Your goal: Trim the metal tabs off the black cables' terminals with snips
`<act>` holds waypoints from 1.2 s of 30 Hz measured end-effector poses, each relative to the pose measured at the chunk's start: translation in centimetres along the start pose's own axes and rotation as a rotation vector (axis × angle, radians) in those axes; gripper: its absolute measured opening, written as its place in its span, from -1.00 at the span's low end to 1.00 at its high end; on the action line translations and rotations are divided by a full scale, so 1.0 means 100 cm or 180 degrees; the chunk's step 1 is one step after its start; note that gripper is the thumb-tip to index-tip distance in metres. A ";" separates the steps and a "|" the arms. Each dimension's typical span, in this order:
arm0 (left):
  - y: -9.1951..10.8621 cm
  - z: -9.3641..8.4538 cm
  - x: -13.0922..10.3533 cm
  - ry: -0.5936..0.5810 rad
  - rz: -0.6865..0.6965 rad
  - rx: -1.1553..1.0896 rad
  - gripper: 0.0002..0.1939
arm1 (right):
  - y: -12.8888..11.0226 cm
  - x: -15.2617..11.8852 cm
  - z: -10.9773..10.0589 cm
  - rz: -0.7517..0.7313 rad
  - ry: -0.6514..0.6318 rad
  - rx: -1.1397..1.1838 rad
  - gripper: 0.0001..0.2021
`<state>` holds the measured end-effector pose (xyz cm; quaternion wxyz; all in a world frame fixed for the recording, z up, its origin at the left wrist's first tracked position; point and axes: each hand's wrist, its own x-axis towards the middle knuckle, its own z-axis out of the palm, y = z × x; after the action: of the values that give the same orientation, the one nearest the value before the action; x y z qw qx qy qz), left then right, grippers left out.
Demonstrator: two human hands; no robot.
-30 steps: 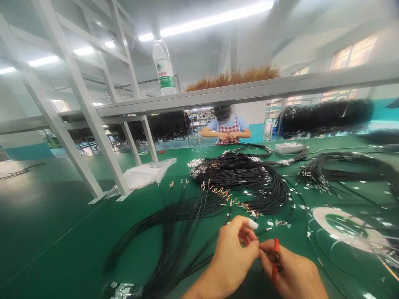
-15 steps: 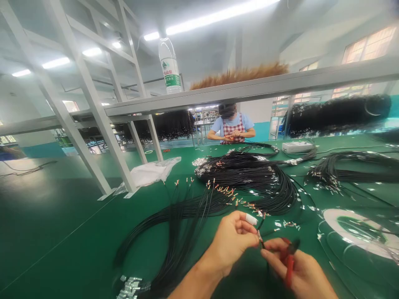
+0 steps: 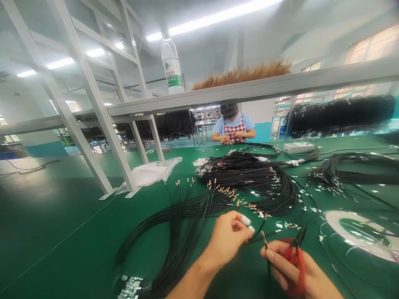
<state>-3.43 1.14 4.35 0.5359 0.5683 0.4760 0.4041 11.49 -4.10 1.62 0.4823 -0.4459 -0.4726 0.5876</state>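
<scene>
My left hand, with white tape round one fingertip, pinches a small silvery piece beside a black cable. To its right, my right hand holds a black cable upright between thumb and forefinger, its thin coloured wires splayed at the top. The same hand carries red-handled cutters in its palm, dark jaws pointing up. Beyond the hands lies a large bundle of black cables with bare coloured ends. Another bundle curves over the green table at the left.
A grey metal shelf frame crosses above the green table, with a water bottle on it. A plastic bag lies by its feet. At right are a white reel and more cables. A person works opposite.
My left hand has drawn away from the cable end in my right hand, opening a gap between them. The cutters have turned in my right palm and show more fully.
</scene>
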 end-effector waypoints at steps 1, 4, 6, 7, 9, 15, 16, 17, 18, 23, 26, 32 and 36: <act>-0.001 -0.002 0.001 0.0201 0.0169 0.0383 -0.84 | 0.002 0.002 -0.002 0.0025 0.0015 0.0032 -0.60; 0.001 -0.006 0.002 0.0357 0.0529 0.0761 -0.76 | 0.006 0.005 -0.005 0.0005 -0.0038 -0.0006 -0.60; 0.007 -0.005 -0.001 -0.0031 0.0368 0.0277 -0.72 | 0.007 0.006 -0.004 -0.0063 -0.0021 -0.0094 -0.60; 0.011 -0.004 -0.003 -0.0258 0.0228 -0.0026 -0.70 | 0.007 0.006 -0.004 -0.0092 -0.0004 -0.0139 -0.59; 0.018 -0.001 -0.008 -0.0543 0.0023 -0.0498 -0.65 | 0.006 0.007 -0.003 -0.0139 0.0013 -0.0201 -0.57; 0.021 0.006 -0.011 -0.0412 -0.0014 -0.0852 -0.63 | 0.002 0.005 -0.001 -0.0171 0.0046 -0.0247 -0.57; 0.020 0.007 -0.011 -0.0360 0.0008 -0.0826 -0.64 | 0.002 0.005 -0.001 -0.0168 0.0055 -0.0221 -0.58; 0.019 0.008 -0.011 -0.0300 0.0036 -0.0772 -0.66 | 0.002 0.005 -0.001 -0.0141 0.0065 -0.0173 -0.58; 0.018 0.008 -0.010 -0.0238 0.0068 -0.0694 -0.67 | 0.003 0.005 -0.002 -0.0100 0.0070 -0.0108 -0.59; 0.021 0.009 -0.010 0.0005 0.0253 -0.0458 -0.73 | 0.007 0.006 -0.004 -0.0032 0.0052 0.0000 -0.59; 0.024 0.008 -0.012 -0.0048 0.0330 -0.0414 -0.70 | 0.009 0.008 -0.005 -0.0154 0.0078 -0.0191 -0.59; 0.019 0.009 -0.013 -0.0257 0.0190 -0.0094 -0.74 | 0.020 0.011 -0.011 -0.0656 0.0055 -0.1080 -0.67; 0.014 0.007 -0.009 -0.0270 -0.0610 -0.0862 -0.75 | 0.018 0.008 -0.015 -0.1127 0.0203 -0.1576 -0.77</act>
<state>-2.76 0.10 5.71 0.6632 0.4595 0.4461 0.3872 12.60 -3.24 -0.48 0.4685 -0.4788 -0.6564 0.3471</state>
